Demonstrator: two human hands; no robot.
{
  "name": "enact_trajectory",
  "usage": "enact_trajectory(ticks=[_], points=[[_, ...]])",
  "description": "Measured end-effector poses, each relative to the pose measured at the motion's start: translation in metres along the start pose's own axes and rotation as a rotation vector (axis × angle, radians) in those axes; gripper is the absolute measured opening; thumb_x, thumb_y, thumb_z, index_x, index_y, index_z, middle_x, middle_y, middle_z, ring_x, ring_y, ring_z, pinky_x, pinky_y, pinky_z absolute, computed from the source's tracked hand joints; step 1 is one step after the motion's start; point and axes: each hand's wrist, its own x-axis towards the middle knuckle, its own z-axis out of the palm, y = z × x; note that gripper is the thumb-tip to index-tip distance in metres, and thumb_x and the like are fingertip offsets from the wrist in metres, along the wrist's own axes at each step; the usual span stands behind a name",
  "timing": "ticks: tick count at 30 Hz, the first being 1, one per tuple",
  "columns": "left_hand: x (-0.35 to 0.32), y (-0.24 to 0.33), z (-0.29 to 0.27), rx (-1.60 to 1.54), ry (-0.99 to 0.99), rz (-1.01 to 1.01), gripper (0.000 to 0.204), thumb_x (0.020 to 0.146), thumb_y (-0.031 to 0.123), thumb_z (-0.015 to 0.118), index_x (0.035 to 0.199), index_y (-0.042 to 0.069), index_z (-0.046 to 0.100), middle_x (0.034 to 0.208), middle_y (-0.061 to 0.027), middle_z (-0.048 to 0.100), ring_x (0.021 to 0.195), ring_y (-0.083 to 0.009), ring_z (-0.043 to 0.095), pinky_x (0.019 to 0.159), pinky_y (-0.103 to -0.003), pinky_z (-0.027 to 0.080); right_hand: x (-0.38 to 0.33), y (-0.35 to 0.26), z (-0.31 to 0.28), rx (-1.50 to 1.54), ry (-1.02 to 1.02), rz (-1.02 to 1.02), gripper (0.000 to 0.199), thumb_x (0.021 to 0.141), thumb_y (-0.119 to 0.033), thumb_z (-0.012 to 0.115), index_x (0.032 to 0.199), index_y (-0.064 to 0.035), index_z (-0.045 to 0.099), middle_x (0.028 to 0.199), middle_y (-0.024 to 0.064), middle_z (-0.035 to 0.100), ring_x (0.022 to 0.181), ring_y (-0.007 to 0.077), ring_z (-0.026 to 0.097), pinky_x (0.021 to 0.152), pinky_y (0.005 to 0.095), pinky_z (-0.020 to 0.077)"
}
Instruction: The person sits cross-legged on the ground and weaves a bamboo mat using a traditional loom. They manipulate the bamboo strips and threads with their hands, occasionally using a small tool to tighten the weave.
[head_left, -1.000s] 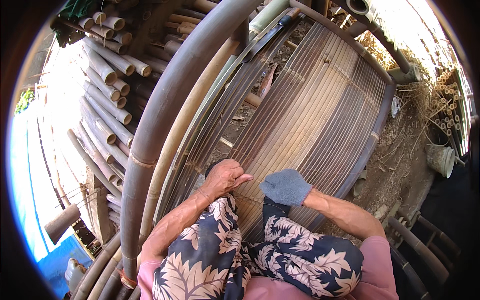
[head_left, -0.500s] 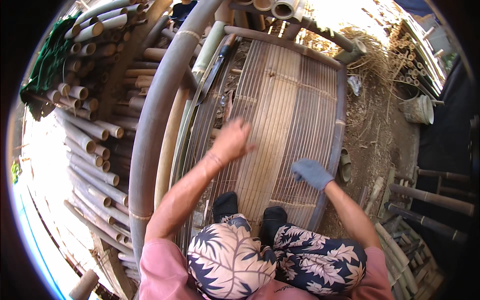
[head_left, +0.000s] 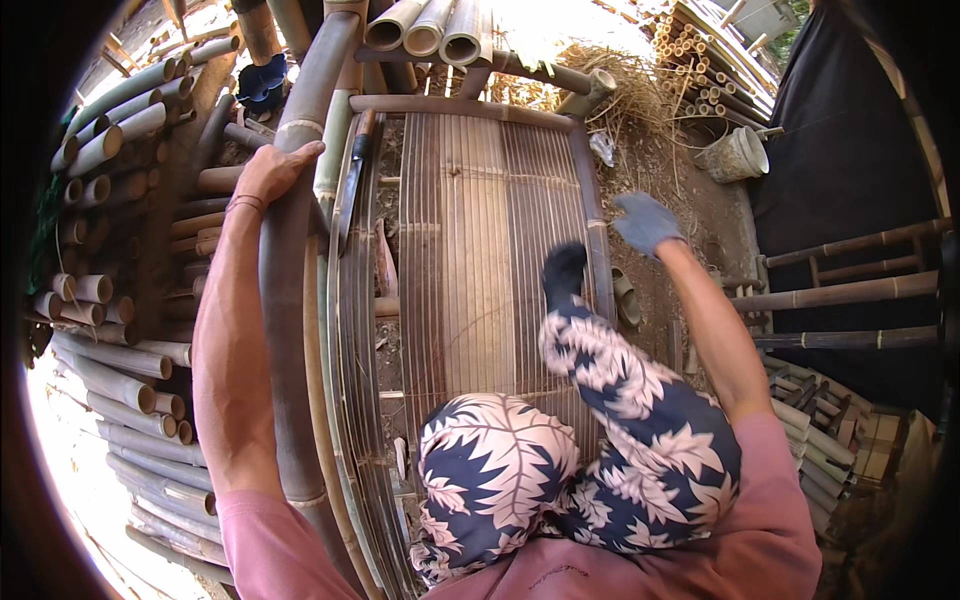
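Gripping a thick bamboo pole point(head_left: 285, 330), the left hand point(head_left: 272, 170) is resting on the pole's upper stretch, bare, with the fingers point(head_left: 305, 152) curling over its rounded surface and pressing together on it. The pole is running lengthwise along the left side of a slatted bamboo panel point(head_left: 480, 250), with thinner green poles point(head_left: 335, 330) lying just beside it. The right hand point(head_left: 645, 222), wearing a blue-grey glove, is hovering over the right edge pole point(head_left: 592, 240) of the panel frame; whether it is touching the frame cannot be told, and the gloved fingers are blurring, so their spread cannot be told either. The person is crouching on the panel in floral-patterned trousers point(head_left: 600, 430), one dark-socked foot point(head_left: 565, 272) planting near the right edge. Stacked cut bamboo tubes point(head_left: 110, 300) are lying to the left, well apart from the panel. A pale bucket point(head_left: 735, 155) is standing on the dirt ground at the upper right, beside straw litter.
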Motion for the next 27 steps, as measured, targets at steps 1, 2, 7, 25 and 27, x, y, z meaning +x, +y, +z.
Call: enact_trajectory(ticks=[1,2,7,25,27], points=[[-0.001,0.002,0.000,0.004,0.002,0.031,0.069,0.088,0.072,0.052,0.125,0.015,0.064,0.099,-0.0352,0.065,0.096,-0.0487,0.066,0.086,-0.049,0.052,0.020,-0.018,0.004,-0.014,-0.019,-0.010,0.039,0.088,-0.028,0.059,0.122,-0.0108,0.066,0.126,0.0188,0.062,0.116,0.0378,0.060,0.100,0.0464,0.0475],[-0.005,0.006,-0.002,-0.078,0.027,-0.016,0.077,0.086,0.072,0.055,0.124,0.005,0.065,0.098,-0.0363,0.065,0.094,-0.0487,0.066,0.085,-0.050,0.052,0.042,-0.035,0.010,-0.004,0.021,-0.088,0.037,0.088,-0.030,0.059,0.119,-0.0107,0.067,0.126,0.0178,0.062,0.116,0.0369,0.060,0.100,0.0466,0.0479],[-0.045,0.051,-0.024,-0.112,0.198,-0.207,0.077,0.087,0.059,0.064,0.127,-0.005,0.054,0.110,-0.0335,0.064,0.108,-0.0446,0.063,0.094,-0.049,0.049,0.133,-0.096,0.061,-0.043,0.089,-0.355,0.034,0.087,-0.031,0.062,0.115,-0.0129,0.069,0.117,0.0147,0.065,0.110,0.0355,0.062,0.096,0.0468,0.0498],[0.010,0.236,0.153,-0.622,-0.084,0.240,0.024,0.087,0.011,0.061,0.110,0.005,0.057,0.109,-0.0177,0.063,0.105,-0.0357,0.063,0.099,-0.046,0.048,0.178,-0.119,-0.021,0.911,-1.132,-0.195,0.022,0.093,-0.025,0.061,0.096,-0.0051,0.068,0.067,-0.0018,0.056,0.049,0.0068,0.051,0.042,0.0237,0.0423],[0.002,0.217,0.171,-0.946,0.325,-0.192,0.011,0.091,0.012,0.058,0.097,0.003,0.060,0.098,-0.0189,0.063,0.100,-0.0329,0.063,0.087,-0.047,0.052,0.205,-0.114,-0.042,1.010,-0.746,-0.299,0.020,0.094,-0.025,0.063,0.100,-0.0062,0.070,0.067,-0.0036,0.056,0.047,0.0039,0.048,0.040,0.0221,0.0407]])
